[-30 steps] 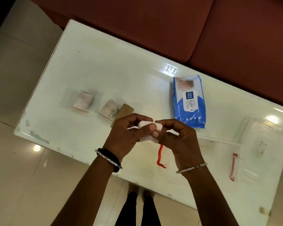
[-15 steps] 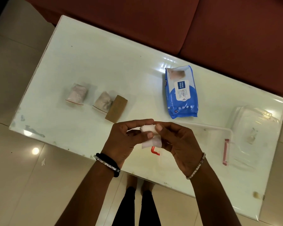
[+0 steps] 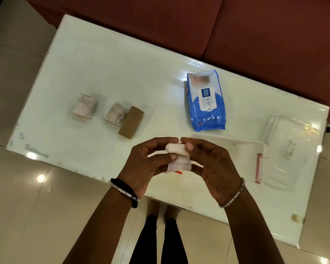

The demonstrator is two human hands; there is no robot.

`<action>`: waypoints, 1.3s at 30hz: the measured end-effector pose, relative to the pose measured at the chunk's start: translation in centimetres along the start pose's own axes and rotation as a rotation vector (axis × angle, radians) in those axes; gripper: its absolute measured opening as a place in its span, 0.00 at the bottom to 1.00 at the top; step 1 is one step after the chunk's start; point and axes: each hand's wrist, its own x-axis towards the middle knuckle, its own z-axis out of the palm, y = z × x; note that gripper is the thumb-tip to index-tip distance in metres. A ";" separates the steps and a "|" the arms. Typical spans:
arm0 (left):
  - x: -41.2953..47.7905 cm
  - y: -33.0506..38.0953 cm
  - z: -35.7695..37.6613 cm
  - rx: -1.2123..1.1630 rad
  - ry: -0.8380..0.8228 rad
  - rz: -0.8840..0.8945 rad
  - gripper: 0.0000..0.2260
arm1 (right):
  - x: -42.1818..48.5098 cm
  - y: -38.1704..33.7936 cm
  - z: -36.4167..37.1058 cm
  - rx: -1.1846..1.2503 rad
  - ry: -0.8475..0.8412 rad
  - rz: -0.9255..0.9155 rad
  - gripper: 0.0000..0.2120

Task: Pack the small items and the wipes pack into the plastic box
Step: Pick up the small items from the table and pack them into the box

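Note:
My left hand (image 3: 145, 164) and my right hand (image 3: 211, 164) together hold a white gauze roll (image 3: 176, 150) above the table's near edge, a loose end of it hanging down between them. The clear plastic box (image 3: 236, 147) with red clips lies flat on the table just right of my hands. Its clear lid (image 3: 290, 145) rests further right. The blue wipes pack (image 3: 206, 101) lies behind the box. Two small zip bags (image 3: 84, 106) (image 3: 115, 114) and a brown roll (image 3: 131, 122) lie to the left.
The white glass table (image 3: 122, 63) stands against a dark red sofa (image 3: 236, 25). Tiled floor (image 3: 17, 206) surrounds it, and my legs show below the near table edge.
My hands have kept turning the gauze roll, with more of its loose end hanging down now. The camera view shifted slightly; the items on the table stayed put.

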 end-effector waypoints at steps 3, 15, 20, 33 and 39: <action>-0.1 0.2 0.4 -0.060 -0.075 -0.049 0.15 | -0.3 0.4 -0.6 -0.080 0.023 -0.051 0.16; 0.2 -0.6 2.1 0.129 0.002 -0.033 0.13 | -1.2 0.5 -2.0 0.017 0.024 0.010 0.20; 0.3 -0.6 2.9 0.033 -0.013 -0.127 0.17 | -1.4 0.9 -3.0 -0.047 0.044 -0.069 0.16; 0.6 -1.3 3.8 0.128 -0.049 -0.119 0.13 | -2.1 1.0 -4.2 -0.002 0.059 0.018 0.19; 0.4 -1.3 4.3 -0.031 -0.023 -0.261 0.13 | -2.6 1.5 -4.7 0.002 0.068 -0.035 0.22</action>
